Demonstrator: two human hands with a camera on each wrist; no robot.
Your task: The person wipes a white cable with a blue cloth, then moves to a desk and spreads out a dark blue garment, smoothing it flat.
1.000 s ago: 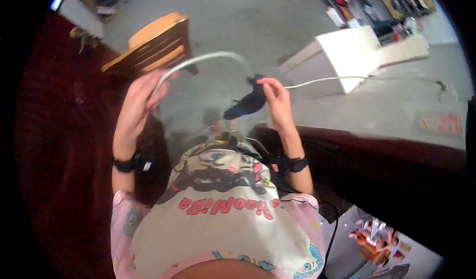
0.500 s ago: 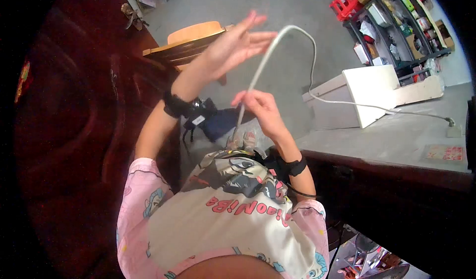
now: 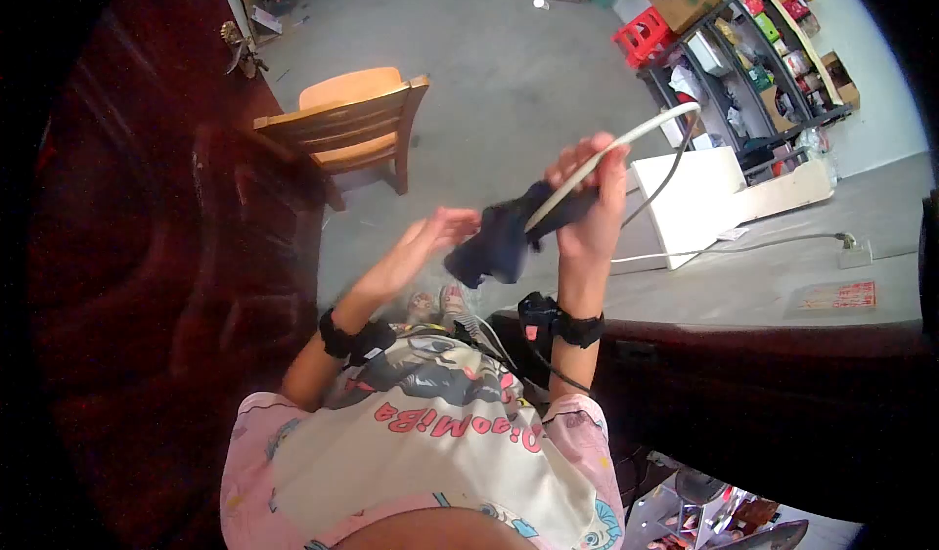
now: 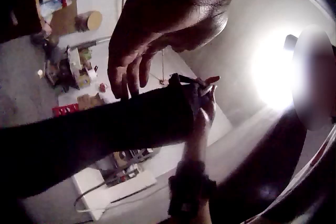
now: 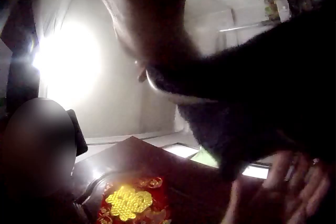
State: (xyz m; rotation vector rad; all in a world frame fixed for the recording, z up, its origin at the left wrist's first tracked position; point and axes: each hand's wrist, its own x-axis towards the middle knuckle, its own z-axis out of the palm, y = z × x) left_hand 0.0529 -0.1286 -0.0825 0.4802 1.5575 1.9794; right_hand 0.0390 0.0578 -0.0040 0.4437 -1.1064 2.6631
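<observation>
My right hand (image 3: 595, 203) holds a white cable (image 3: 646, 128) together with one end of a dark navy cloth (image 3: 489, 244). Above that hand the cable bends in a loop, then drops behind it. My left hand (image 3: 419, 245) is beside the cloth's lower end, its fingers extended and fingertips right at the fabric. In the left wrist view, the cloth (image 4: 105, 129) stretches as a long dark strip below the left hand (image 4: 170, 19), toward the right hand (image 4: 206, 107). The right wrist view shows the cable (image 5: 164, 94) against the cloth; the grip itself is mostly in shadow.
A wooden chair (image 3: 357, 125) stands ahead to the left beside a dark red door (image 3: 166, 218). To the right are a white box-like piece (image 3: 675, 198), a loaded shelf (image 3: 753, 90) and a wall socket (image 3: 857, 254) with a cable plugged in. Another dark panel (image 3: 704, 374) is at my right.
The right hand has risen and moved right, now with cloth and cable together. The left hand has dropped from the cable to beside the cloth. The view has shifted slightly.
</observation>
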